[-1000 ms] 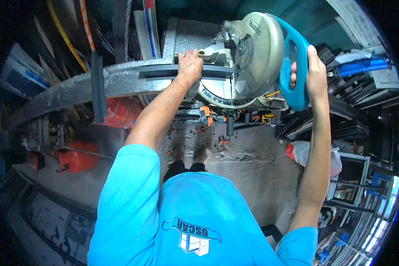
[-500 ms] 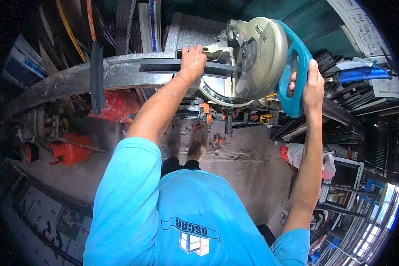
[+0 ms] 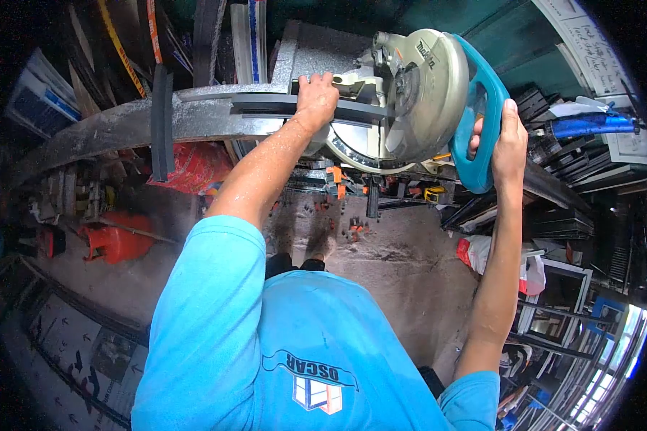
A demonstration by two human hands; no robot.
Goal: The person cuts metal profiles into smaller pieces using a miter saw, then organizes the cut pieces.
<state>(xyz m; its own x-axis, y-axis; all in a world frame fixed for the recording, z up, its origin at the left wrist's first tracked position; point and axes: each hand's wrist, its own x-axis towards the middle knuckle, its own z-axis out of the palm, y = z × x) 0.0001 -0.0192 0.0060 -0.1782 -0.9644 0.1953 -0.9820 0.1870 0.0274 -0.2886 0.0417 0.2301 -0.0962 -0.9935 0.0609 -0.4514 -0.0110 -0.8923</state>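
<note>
A dark grey profile (image 3: 266, 105) lies lengthwise on the metal bench and runs into the mitre saw (image 3: 431, 93). My left hand (image 3: 316, 102) grips the profile from above, its fingers bent over toward the back of the saw. The teal saw handle (image 3: 484, 167) is in my right hand (image 3: 509, 147), with fingers wrapped through its loop. The saw head is down close to the profile's right end. Its guard and housing hide the blade and the point where it meets the profile.
Another dark profile (image 3: 161, 126) lies crosswise over the long metal bench (image 3: 216, 118). Strips and profiles lean behind it, and more are stacked at right. Below are a red gas cylinder (image 3: 118, 241), a red bag (image 3: 194, 169), a yellow tape measure (image 3: 433, 195) and scraps on the floor.
The view has shifted slightly. Both hands keep their holds, and the saw head and profile show no clear movement against each other.
</note>
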